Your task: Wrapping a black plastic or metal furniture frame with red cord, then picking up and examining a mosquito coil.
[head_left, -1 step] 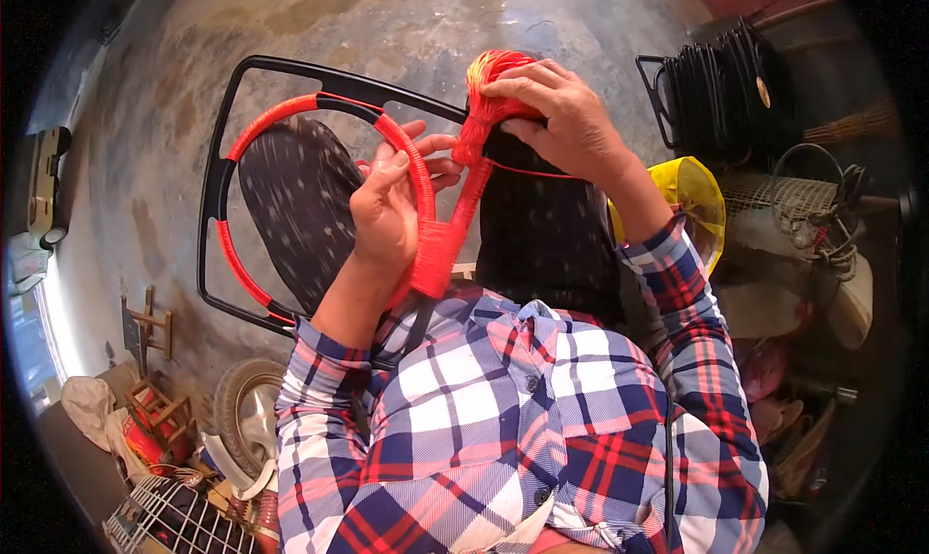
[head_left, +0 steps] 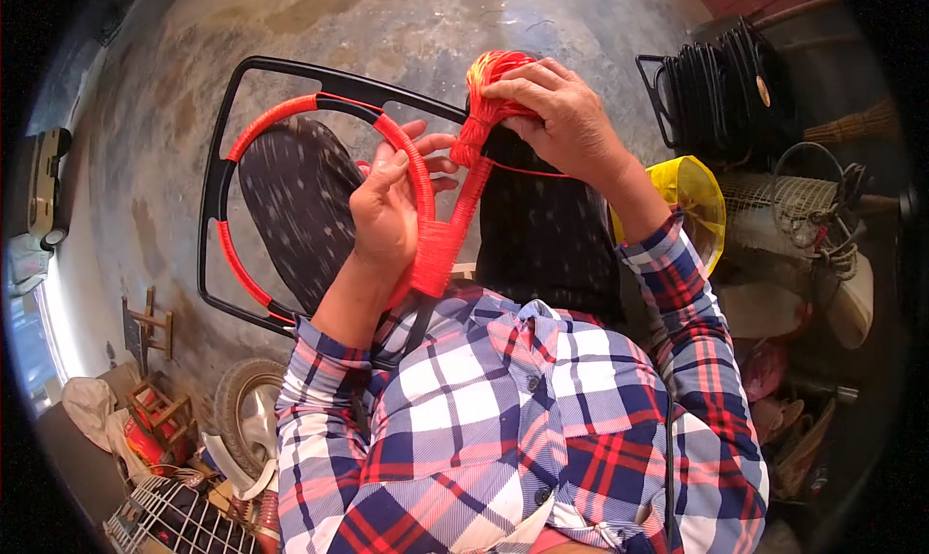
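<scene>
A black frame (head_left: pixel 208 181) with rounded corners lies across my lap. Its inner ring (head_left: pixel 256 123) is wrapped in bright red cord along several stretches, with black showing between them. Red windings (head_left: pixel 435 254) also cover a joint near my waist and a straight bar running up from it. My left hand (head_left: pixel 385 206) holds the ring's right side, thumb in front and loosely spread fingers passing behind. Past the upper end of the wrapped bar, my right hand (head_left: pixel 561 114) grips a bundle of red-orange cord (head_left: pixel 489 85). A thin strand runs from the bar toward my right wrist.
On the right stand a stack of black frames (head_left: pixel 721 89), a yellow bag (head_left: pixel 692 191), a mesh cylinder (head_left: pixel 764 201) and a straw broom (head_left: pixel 852 120). At lower left are a wheel (head_left: pixel 247 404), a wire crate (head_left: pixel 179 515) and a small wooden stool (head_left: pixel 160 409). Concrete floor (head_left: pixel 406 22) lies ahead.
My right hand and the cord bundle have shifted very slightly. The left hand and the frame stay where they were.
</scene>
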The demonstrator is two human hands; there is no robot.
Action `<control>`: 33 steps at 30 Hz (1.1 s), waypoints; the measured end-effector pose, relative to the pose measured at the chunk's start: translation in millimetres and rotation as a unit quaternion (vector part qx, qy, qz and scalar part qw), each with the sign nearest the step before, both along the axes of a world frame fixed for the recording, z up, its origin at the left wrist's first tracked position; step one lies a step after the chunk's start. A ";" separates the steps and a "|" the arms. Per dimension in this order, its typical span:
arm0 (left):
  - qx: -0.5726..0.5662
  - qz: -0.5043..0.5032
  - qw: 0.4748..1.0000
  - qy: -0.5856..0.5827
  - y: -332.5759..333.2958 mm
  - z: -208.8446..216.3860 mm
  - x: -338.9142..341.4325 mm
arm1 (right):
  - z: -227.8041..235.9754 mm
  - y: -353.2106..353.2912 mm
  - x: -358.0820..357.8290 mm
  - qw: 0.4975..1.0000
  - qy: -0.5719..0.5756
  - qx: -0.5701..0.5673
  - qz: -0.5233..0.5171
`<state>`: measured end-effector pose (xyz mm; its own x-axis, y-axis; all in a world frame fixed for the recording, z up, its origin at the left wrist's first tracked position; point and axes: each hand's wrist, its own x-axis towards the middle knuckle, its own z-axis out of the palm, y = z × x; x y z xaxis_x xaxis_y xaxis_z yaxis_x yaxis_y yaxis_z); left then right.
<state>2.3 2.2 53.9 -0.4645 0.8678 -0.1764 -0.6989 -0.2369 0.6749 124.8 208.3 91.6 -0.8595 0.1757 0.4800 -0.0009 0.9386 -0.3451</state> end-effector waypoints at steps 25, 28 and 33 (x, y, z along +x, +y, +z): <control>0.013 -0.108 0.987 -0.122 -1.1 4.7 -7.7 | 0.8 -24.3 29.7 0.994 -0.015 -0.087 -0.061; 0.027 -0.133 0.982 -0.130 -1.3 3.6 -11.3 | -4.0 -30.2 23.8 0.995 -0.048 -0.045 -0.070; -0.005 -0.095 0.987 -0.129 -2.3 1.0 -8.4 | -12.7 -20.4 24.3 0.995 0.005 -0.084 -0.046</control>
